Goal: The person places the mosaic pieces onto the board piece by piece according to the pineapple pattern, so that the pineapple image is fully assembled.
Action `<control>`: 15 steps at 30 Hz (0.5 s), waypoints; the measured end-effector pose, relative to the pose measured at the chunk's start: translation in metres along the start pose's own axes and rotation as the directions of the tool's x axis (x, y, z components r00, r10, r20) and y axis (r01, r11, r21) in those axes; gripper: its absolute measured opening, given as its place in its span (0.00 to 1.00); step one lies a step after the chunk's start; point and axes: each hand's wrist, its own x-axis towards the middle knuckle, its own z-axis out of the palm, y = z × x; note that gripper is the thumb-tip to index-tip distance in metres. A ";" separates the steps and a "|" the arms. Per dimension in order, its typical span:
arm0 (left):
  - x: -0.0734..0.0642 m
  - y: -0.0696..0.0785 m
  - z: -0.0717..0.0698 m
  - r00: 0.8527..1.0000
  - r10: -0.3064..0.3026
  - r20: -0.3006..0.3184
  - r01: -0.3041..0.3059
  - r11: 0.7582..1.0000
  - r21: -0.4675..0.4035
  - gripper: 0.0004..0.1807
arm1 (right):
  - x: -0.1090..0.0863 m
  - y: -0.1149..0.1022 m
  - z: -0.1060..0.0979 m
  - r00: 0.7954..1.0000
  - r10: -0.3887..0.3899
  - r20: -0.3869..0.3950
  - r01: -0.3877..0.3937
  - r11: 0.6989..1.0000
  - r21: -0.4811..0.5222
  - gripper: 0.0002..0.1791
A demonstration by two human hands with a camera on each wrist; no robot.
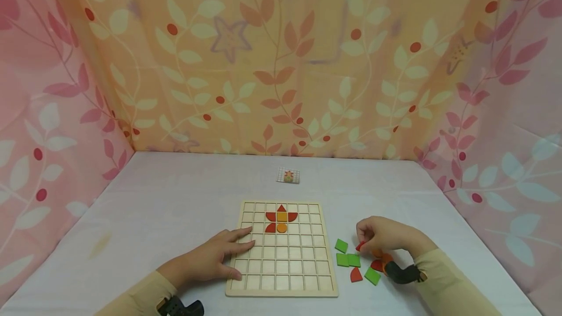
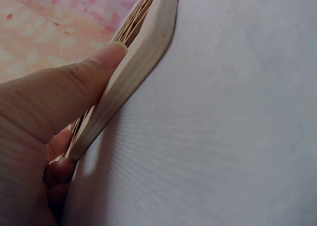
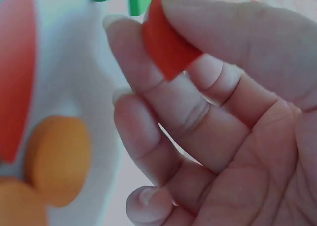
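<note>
Head: pale wooden board, raised grid lines, rounded corners, flat on matte white cloth. Upper cells hold a red triangle, orange square, orange disc and red quarter-rounds. Left hand spread, fingers extended over the board's left edge. Right hand right of the board, pinching a red piece above loose green squares and another red quarter-round. Narrow cloth strip between board's right edge and green squares; wider cloth stretch up to the small gridded card.

Left wrist: thumb flat on smooth rim, squared side face with visible grain; plain cloth alongside.

Right wrist: red piece between thumb and fingers, one curved edge, glossy; other fingers bent loosely. Thick orange round nearby, blurred.
</note>
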 end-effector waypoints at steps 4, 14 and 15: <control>0.000 0.001 -0.001 1.000 0.011 -0.002 -0.011 1.000 -0.004 0.41 | 0.006 -0.006 -0.003 0.999 -0.030 -0.035 0.029 0.999 -0.034 0.09; -0.001 0.002 -0.001 1.000 0.002 0.004 -0.002 1.000 -0.011 0.41 | 0.027 -0.019 -0.002 0.991 -0.092 -0.100 0.086 0.994 -0.063 0.02; -0.001 0.002 -0.001 1.000 0.003 0.004 -0.003 1.000 -0.012 0.41 | 0.029 -0.021 -0.001 0.990 -0.085 -0.109 0.080 0.996 -0.051 0.02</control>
